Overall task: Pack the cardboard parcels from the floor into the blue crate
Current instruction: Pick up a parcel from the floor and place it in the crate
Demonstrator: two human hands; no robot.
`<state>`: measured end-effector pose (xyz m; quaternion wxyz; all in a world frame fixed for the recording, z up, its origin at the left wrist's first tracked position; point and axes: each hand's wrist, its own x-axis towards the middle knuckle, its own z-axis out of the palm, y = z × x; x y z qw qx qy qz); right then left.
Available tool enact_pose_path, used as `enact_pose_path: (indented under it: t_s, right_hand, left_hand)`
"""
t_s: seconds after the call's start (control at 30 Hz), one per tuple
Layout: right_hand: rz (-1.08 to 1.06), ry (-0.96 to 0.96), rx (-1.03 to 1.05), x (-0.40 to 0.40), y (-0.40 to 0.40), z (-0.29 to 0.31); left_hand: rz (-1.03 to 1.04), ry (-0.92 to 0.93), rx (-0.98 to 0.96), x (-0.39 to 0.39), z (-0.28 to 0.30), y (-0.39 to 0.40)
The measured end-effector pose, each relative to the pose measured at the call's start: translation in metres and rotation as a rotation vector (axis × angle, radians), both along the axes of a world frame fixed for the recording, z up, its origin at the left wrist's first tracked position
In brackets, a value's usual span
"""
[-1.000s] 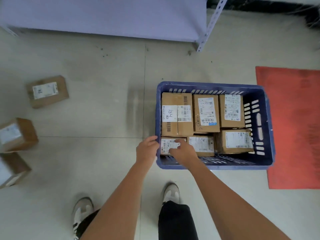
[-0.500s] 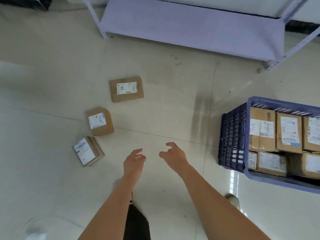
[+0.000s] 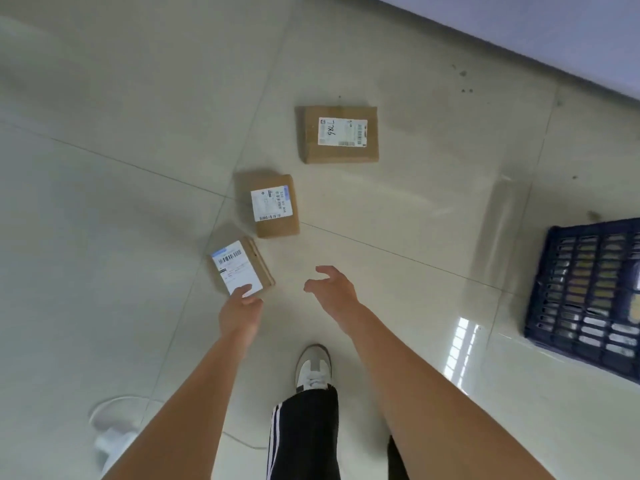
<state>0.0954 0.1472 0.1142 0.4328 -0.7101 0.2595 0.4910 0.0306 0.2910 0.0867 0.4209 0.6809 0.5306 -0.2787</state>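
Note:
Three brown cardboard parcels with white labels lie on the pale tiled floor. The nearest parcel [image 3: 240, 266] tilts on its side; my left hand [image 3: 240, 308] is open with its fingertips at that parcel's lower label edge. My right hand [image 3: 334, 289] hovers open, a little to the right of it, holding nothing. A middle parcel [image 3: 272, 205] lies just beyond, and the largest parcel [image 3: 337, 134], marked 786, lies farther back. The blue crate [image 3: 585, 296] stands at the right edge, only its slotted side wall showing, with parcels dimly visible through the slots.
A grey shelf board [image 3: 554, 32] crosses the top right corner. My shoe [image 3: 313, 367] and dark trouser leg stand between my arms. A white round object [image 3: 110, 424] with a thin cord lies on the floor at lower left.
My view has swung away from the crate toward the floor parcels. Both hands left the crate and moved forward and left; my left hand now reaches the nearest parcel.

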Motion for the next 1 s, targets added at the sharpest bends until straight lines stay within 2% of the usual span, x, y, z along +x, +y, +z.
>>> enact_pose_path:
  t_s: [0.13, 0.2, 0.27, 0.37, 0.47, 0.57, 0.63, 0.73, 1.0]
  right_hand:
    - [0.169, 0.003, 0.044, -0.014, 0.052, -0.055]
    - [0.305, -0.044, 0.05, -0.015, 0.073, -0.083]
    - [0.432, -0.134, 0.037, -0.01, 0.093, -0.111]
    - [0.561, -0.269, 0.013, 0.005, 0.119, -0.148]
    - [0.768, -0.418, -0.014, 0.019, 0.138, -0.174]
    - [0.94, -0.493, -0.023, 0.026, 0.147, -0.187]
    - [0.98, -0.488, -0.029, 0.025, 0.147, -0.186]
    - [0.924, -0.499, -0.049, 0.016, 0.137, -0.163]
    - [0.727, -0.466, -0.078, -0.026, 0.098, -0.056]
  left_hand:
    - [0.056, 0.049, 0.093, -0.025, -0.051, 0.032]
    - [0.164, 0.073, 0.129, -0.034, -0.082, 0.041]
    - [0.426, 0.042, 0.09, -0.04, -0.111, 0.042]
    - [0.894, -0.012, -0.136, -0.044, -0.14, 0.034]
    - [1.208, -0.101, -0.341, -0.034, -0.156, 0.024]
    - [1.403, -0.23, -0.452, -0.024, -0.163, 0.022]
    - [1.441, -0.295, -0.485, -0.021, -0.16, 0.024]
    - [1.383, -0.259, -0.456, -0.021, -0.139, 0.026]
    - [1.24, -0.194, -0.199, -0.03, -0.046, -0.004]
